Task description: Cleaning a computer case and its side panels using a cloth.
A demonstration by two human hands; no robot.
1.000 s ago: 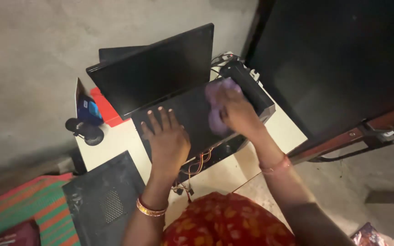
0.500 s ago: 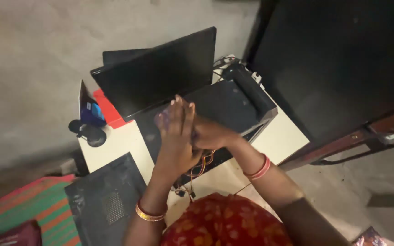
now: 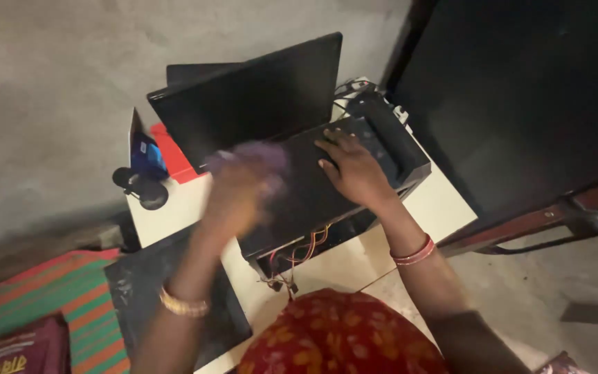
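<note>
Two hands work the black case [image 3: 327,187] on the bench [image 3: 444,208]: right hand [image 3: 354,170] flat with fingers spread, left hand [image 3: 240,190] gripping a purple cloth [image 3: 261,158], which could snag the wires [image 3: 292,260] hanging loose below.

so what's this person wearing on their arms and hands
Both arms are bare from the wrist up, with no sleeves in view. The left hand is blurred; its wrist carries a gold bangle. The right hand has a stack of thin red bangles at the wrist. No rings or gloves can be made out. A red garment with an orange flower print shows below.
</note>
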